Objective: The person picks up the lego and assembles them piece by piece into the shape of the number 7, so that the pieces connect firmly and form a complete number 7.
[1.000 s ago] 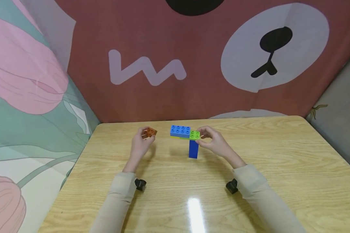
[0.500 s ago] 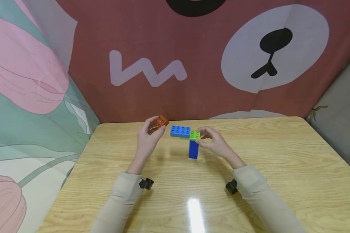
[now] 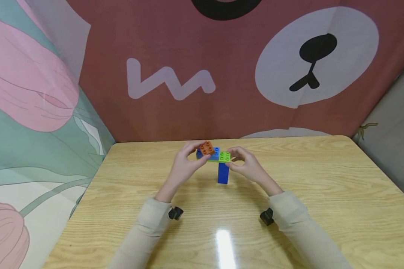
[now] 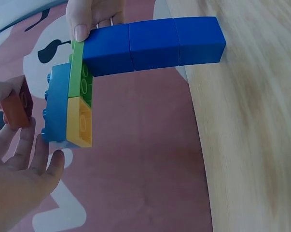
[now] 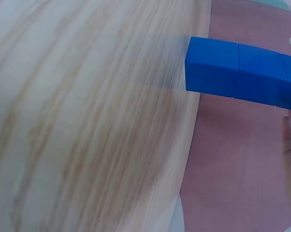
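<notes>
My left hand [image 3: 184, 164] pinches an orange-brown toy brick [image 3: 207, 148] between thumb and fingers, tilted over the light blue brick [image 4: 57, 104]. In the left wrist view a gap separates the orange-brown brick from the studs below it. A column of three dark blue bricks [image 3: 223, 173] stands upright on the table, topped by a thin green brick [image 3: 225, 156]. The light blue brick overhangs leftward, with a yellow brick [image 4: 79, 122] under its outer end. At the column's top, my right hand [image 3: 248, 163] grips the green brick's right side.
The wooden table [image 3: 309, 179] ends at a far edge just behind the bricks. A printed cloth [image 3: 175, 116] hangs behind it. Small black devices [image 3: 267, 216] sit at both wrists, beside the sleeve cuffs [image 3: 287, 207].
My left hand has carried the orange-brown brick up and to the right, from beside the structure to above the light blue brick. The right hand and the column have stayed in place.
</notes>
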Motion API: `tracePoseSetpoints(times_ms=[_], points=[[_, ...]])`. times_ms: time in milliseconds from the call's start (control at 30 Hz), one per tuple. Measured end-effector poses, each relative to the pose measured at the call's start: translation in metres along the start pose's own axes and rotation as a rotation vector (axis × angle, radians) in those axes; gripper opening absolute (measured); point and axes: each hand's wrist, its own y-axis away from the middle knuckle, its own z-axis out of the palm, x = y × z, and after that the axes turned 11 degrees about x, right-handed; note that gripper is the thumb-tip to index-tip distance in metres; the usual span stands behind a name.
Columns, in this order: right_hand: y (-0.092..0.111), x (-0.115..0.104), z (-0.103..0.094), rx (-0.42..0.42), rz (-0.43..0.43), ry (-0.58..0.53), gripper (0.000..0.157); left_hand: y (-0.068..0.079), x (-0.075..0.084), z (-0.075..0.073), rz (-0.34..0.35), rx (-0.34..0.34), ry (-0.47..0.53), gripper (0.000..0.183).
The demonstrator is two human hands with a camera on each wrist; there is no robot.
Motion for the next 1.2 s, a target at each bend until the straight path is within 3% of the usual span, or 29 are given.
tracePoseSetpoints(times_ms=[567, 1200], points=[[0.001, 0.004, 0.003, 0.0, 0.01, -0.009, 0.038, -0.006, -0.006, 0.008, -0.077, -0.056, -0.023, 0.045], [-0.002, -0.017, 0.014, 0.087, -0.133, -0.034, 0.055, -0.008, -0.009, 0.008, -0.097, -0.084, 0.018, 0.046]])
